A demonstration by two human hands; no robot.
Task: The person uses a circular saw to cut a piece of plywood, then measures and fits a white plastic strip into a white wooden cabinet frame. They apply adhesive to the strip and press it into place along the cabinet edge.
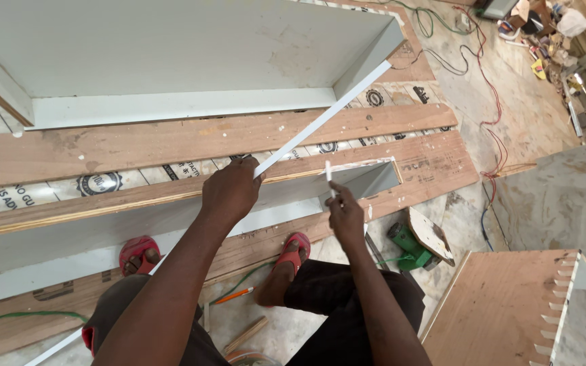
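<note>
The left hand (230,191) is closing in a fist around a long white edge-banding strip (320,124), gripping it near its middle. The strip is running diagonally, one end reaching toward two o'clock, where it is meeting the corner of the pale grey cabinet panel (171,47), the other end trailing down toward seven o'clock past the person's knee.

The right hand (344,215), at about three o'clock from the left one and near it, is pinching a small, thin white sliver (329,175) between its fingertips, holding it upright. Whether that sliver is a blade or a scrap of the strip cannot be told.

Both hands are hovering over a long plywood board (191,139) and a second white-faced panel (137,224) lying beneath them.

The person is squatting, with red sandals (298,245) showing on both feet. An orange pencil (233,295) is lying on the floor between the feet, at six o'clock from the left hand. A green power tool (407,242) is sitting at four o'clock from the right hand, just beside the knee. Farther toward five o'clock, a plywood sheet (503,305) with a toothed white edge is resting on the floor, and red and green cables (490,102) are winding across the floor at one o'clock.
</note>
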